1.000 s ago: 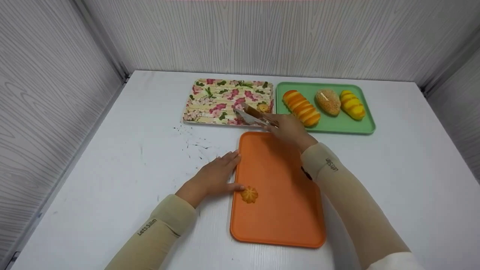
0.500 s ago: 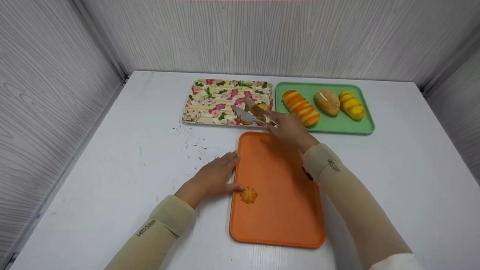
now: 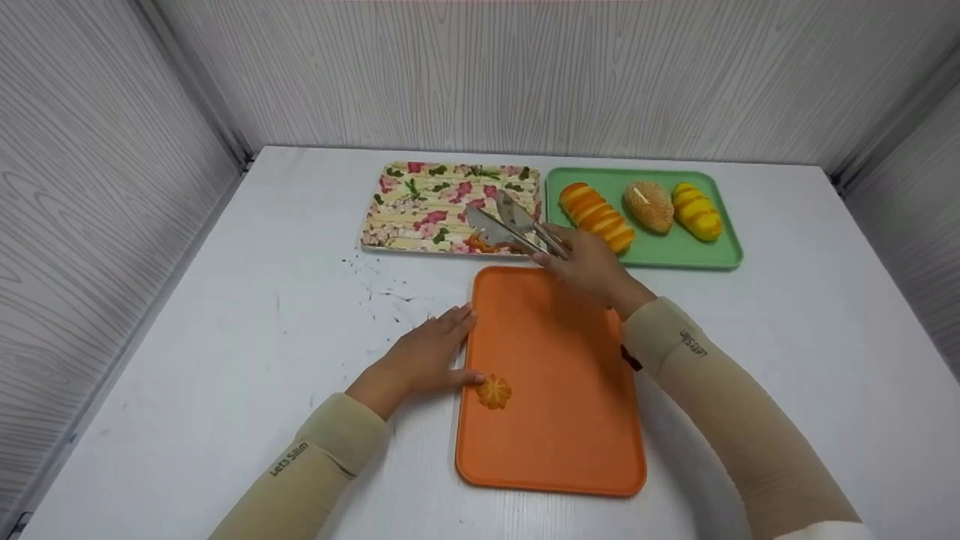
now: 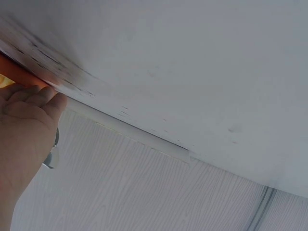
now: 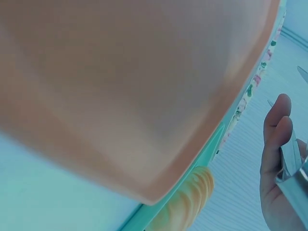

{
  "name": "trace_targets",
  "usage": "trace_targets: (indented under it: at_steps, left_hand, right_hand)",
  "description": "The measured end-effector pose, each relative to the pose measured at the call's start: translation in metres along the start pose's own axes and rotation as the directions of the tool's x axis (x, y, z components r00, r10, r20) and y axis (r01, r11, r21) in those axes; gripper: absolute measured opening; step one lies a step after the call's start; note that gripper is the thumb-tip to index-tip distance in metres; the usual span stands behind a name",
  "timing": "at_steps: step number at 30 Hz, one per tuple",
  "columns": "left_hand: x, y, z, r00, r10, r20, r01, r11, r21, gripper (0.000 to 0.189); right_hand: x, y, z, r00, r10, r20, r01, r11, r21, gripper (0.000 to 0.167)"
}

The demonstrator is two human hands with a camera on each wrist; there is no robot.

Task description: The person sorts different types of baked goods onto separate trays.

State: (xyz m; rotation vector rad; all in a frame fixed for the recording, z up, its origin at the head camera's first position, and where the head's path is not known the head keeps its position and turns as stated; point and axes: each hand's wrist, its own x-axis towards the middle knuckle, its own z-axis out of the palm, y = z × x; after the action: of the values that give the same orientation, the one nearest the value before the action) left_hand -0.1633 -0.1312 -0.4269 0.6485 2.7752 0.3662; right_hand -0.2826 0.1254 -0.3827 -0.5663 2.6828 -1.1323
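My right hand (image 3: 589,266) grips metal tongs (image 3: 517,215), whose two blades stand apart over the right part of the floral tray (image 3: 412,202). Below the blades, an orange-brown piece (image 3: 478,242) shows near that tray's front rim, partly hidden. The right wrist view also catches the tongs (image 5: 291,156) in the fingers. My left hand (image 3: 424,352) rests with fingers extended along the left edge of the orange tray (image 3: 562,420). Its thumb touches or nearly touches a flower-shaped cookie (image 3: 494,392) lying on this tray. In the left wrist view, the left hand (image 4: 26,115) lies against the orange rim.
A green tray (image 3: 682,255) at the back right bears a striped orange loaf (image 3: 597,216), a seeded bun (image 3: 649,206) and a yellow striped bread (image 3: 697,211). Dark marks (image 3: 390,292) spot the white table left of the orange tray. A wood-grain wall (image 3: 465,75) stands behind.
The tongs have lifted and tilted, with their blades turned more upright. The round cookie seen beside them earlier is no longer visible there; an orange-brown piece shows lower left. My left hand stays put.
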Motion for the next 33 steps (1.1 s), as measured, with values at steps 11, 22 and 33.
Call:
trace_targets:
  at_steps: [11,22,33]
  left_hand:
    - [0.001,-0.002,0.003,1.000,0.014,-0.016,-0.014,1.000,-0.015,0.096]
    - [0.001,-0.002,0.002,1.000,-0.009,0.007,0.009,1.000,-0.026,0.096]
    - [0.001,-0.001,0.001,1.000,-0.012,0.013,0.012,1.000,-0.003,0.098]
  right_hand:
    - [-0.028,0.002,-0.004,0.994,-0.106,0.026,0.107,0.993,-0.042,0.062]
    - [-0.055,0.009,-0.002,0.978,-0.194,0.074,0.201,0.975,-0.096,0.057]
    - [-0.086,0.013,-0.004,0.981,-0.151,0.121,0.156,0.987,-0.029,0.059]
